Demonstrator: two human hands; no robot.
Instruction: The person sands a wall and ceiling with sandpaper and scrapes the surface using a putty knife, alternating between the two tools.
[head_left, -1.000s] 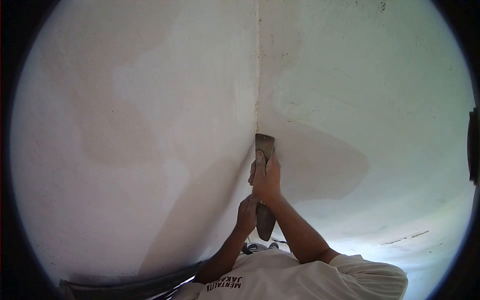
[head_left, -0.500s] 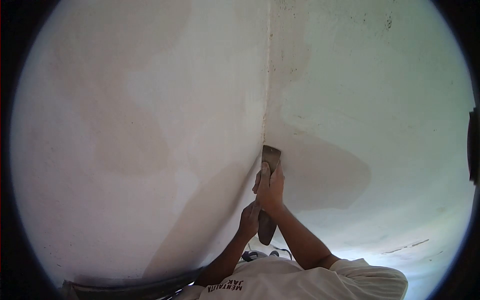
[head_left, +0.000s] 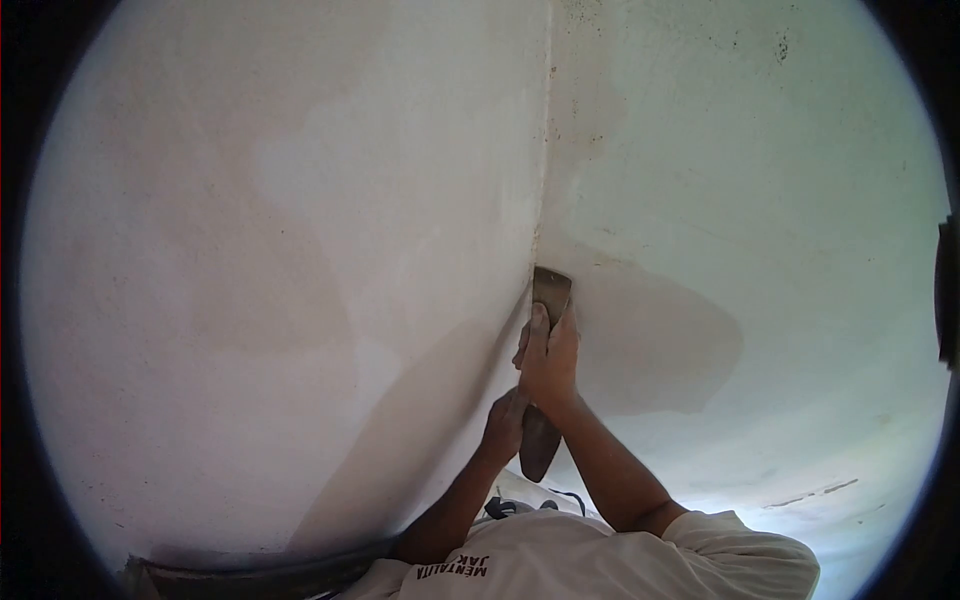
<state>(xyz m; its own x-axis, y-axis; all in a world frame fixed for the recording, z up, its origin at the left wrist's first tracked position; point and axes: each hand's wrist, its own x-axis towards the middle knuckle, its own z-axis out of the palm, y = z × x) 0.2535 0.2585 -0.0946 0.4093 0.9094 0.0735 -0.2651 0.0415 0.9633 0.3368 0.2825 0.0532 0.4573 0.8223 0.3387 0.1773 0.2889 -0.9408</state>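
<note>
A long, dark, narrow tool (head_left: 541,446) lies along the corner line between two wall surfaces, its squared top end touching the corner and its rounded lower end pointing down at my chest. Around its upper part my right hand (head_left: 550,362) is wrapped, thumb lying along its face. Lower down, my left hand (head_left: 503,426) is closed at the tool's left side; its fingertips are partly hidden behind the tool and my right wrist.
The pinkish left surface (head_left: 220,250) and greenish right surface (head_left: 820,250) meet at a speckled corner line. Darker patches and shadows mark both. A dark long object (head_left: 250,580) lies at the lower left. My printed shirt (head_left: 600,565) fills the bottom.
Both hands and the tool have moved slightly up and to the right in the view. The grip looks the same.
</note>
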